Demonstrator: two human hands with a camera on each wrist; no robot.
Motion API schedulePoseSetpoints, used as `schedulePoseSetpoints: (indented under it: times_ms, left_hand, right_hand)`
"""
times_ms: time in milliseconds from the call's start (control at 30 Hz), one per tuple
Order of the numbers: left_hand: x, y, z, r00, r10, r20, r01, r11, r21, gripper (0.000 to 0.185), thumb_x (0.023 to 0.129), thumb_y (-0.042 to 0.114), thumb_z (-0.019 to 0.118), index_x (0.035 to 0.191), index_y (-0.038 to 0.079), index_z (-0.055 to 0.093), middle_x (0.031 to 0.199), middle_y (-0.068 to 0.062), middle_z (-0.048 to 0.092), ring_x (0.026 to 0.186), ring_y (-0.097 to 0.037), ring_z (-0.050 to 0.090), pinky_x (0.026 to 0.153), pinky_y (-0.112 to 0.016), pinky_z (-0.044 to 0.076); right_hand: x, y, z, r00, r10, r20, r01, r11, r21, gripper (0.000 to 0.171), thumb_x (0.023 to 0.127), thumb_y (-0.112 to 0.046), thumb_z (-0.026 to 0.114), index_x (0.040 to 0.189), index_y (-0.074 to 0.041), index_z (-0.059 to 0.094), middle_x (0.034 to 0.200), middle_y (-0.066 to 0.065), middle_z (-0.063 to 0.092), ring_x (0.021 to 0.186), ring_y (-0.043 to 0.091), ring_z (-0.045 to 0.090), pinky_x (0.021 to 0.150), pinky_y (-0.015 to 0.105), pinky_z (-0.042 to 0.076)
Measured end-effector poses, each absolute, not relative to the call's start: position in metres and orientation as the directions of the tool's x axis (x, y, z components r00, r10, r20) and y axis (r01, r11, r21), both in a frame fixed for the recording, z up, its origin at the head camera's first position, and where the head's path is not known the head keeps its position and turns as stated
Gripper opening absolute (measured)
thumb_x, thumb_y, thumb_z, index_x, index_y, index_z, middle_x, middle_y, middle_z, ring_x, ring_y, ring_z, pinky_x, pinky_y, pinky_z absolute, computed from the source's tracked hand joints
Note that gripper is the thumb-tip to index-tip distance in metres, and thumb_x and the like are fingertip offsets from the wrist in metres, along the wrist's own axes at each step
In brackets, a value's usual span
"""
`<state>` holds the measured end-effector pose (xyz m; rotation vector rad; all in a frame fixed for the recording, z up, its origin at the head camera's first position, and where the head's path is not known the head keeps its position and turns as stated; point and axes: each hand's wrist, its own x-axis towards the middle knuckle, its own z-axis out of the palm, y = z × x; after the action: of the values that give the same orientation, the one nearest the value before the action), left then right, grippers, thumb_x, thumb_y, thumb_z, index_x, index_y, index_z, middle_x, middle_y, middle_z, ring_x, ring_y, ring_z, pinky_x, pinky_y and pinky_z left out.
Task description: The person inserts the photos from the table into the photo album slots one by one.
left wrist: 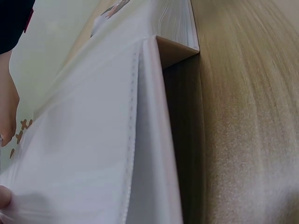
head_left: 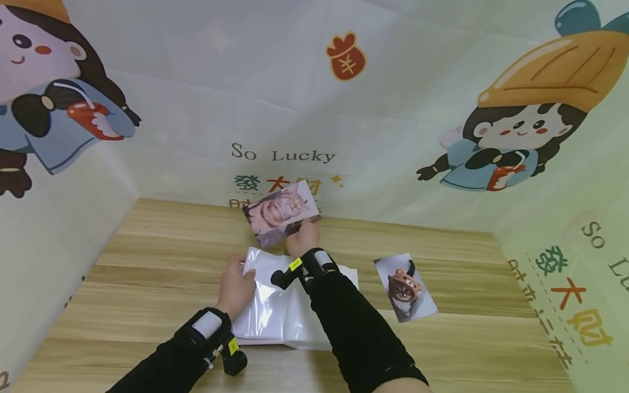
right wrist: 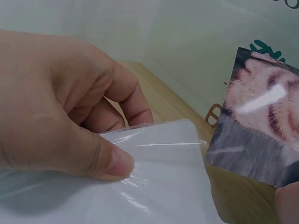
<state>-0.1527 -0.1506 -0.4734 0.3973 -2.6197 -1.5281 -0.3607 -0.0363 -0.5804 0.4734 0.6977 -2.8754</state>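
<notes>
A photo album [head_left: 262, 311] lies spread on the table, its pages white under glossy clear sleeves. My left hand [head_left: 237, 288] grips the upper left of a page; in the right wrist view its thumb [right wrist: 117, 163] presses on the clear sleeve near a corner, fingers curled behind. My right hand [head_left: 303, 239] pinches a cat photo [head_left: 279, 212] by its lower edge, raised beyond the album's far side. Up close the photo [right wrist: 261, 98] shows pinkish striped fur over a grey area, apart from the sleeve. The left wrist view has the album's cover edge [left wrist: 161, 121] along the page.
To the right of the album lies another photo [head_left: 405, 289], of a cat in a bear hat. The wooden table [head_left: 147, 262] meets a printed cloth backdrop [head_left: 275, 82] at the back and on both sides. My right forearm [head_left: 358, 327] crosses over the album's right page.
</notes>
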Motion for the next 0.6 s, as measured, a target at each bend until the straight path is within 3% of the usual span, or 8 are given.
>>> schedulePoseSetpoints:
  times_ms: [33,67,200,333,500,600]
  left_hand:
    - [-0.153,-0.151,-0.474,-0.963,-0.264,-0.053,-0.176,0.468,0.866,0.031,0.095,-0.006,0.050,0.123,-0.017,0.045,0.107,-0.036,0.059,0.095,-0.044,0.060,0.085,-0.054,0.050]
    - [-0.153,-0.150,-0.474,-0.963,-0.264,-0.051,-0.174,0.468,0.867,0.031,0.095,-0.006,0.050,0.123,-0.017,0.045,0.108,-0.036,0.059,0.095,-0.044,0.060,0.085,-0.054,0.050]
    - [-0.153,-0.150,-0.474,-0.963,-0.268,-0.033,-0.161,0.472,0.867,0.029,0.094,-0.007,0.051,0.121,-0.018,0.046,0.106,-0.036,0.059,0.095,-0.046,0.060,0.085,-0.055,0.050]
    - [-0.151,-0.150,-0.473,-0.962,-0.270,-0.043,-0.171,0.470,0.866,0.029,0.094,-0.007,0.051,0.121,-0.018,0.046,0.106,-0.036,0.058,0.095,-0.046,0.060,0.085,-0.055,0.050]
    - [-0.150,-0.149,-0.473,-0.962,-0.271,-0.039,-0.170,0.478,0.862,0.029,0.094,-0.007,0.052,0.120,-0.018,0.046,0.104,-0.035,0.059,0.093,-0.044,0.060,0.083,-0.054,0.050]
    - [-0.151,-0.149,-0.474,-0.961,-0.275,-0.017,-0.153,0.483,0.862,0.029,0.093,-0.007,0.053,0.118,-0.018,0.046,0.102,-0.035,0.059,0.090,-0.045,0.060,0.081,-0.055,0.050]
  right_hand:
    - [-0.352,-0.038,-0.566,-0.933,-0.075,-0.352,0.221,-0.891,-0.397,0.033,0.110,-0.024,0.034,0.129,-0.003,0.052,0.128,0.005,0.058,0.120,0.014,0.054,0.104,0.024,0.044]
    - [-0.346,-0.039,-0.557,-0.932,-0.102,-0.347,0.210,-0.933,-0.291,0.034,0.110,-0.025,0.037,0.132,-0.004,0.050,0.133,0.006,0.056,0.125,0.015,0.052,0.107,0.025,0.042]
    - [-0.308,-0.037,-0.498,-0.924,-0.119,-0.362,0.223,-0.939,-0.260,0.041,0.111,-0.023,0.028,0.145,-0.005,0.040,0.147,0.008,0.047,0.136,0.017,0.044,0.114,0.027,0.036]
    - [-0.281,-0.036,-0.458,-0.904,-0.094,-0.418,0.226,-0.933,-0.279,0.045,0.111,-0.020,0.020,0.151,-0.003,0.031,0.149,0.009,0.040,0.141,0.018,0.037,0.116,0.026,0.032]
    - [-0.276,-0.038,-0.459,-0.903,-0.107,-0.415,0.242,-0.927,-0.287,0.045,0.110,-0.019,0.018,0.151,-0.003,0.030,0.148,0.007,0.040,0.140,0.016,0.036,0.116,0.025,0.031]
    - [-0.289,-0.042,-0.483,-0.912,-0.107,-0.396,0.250,-0.910,-0.329,0.042,0.111,-0.018,0.020,0.145,-0.004,0.039,0.144,0.006,0.047,0.135,0.015,0.041,0.115,0.025,0.033]
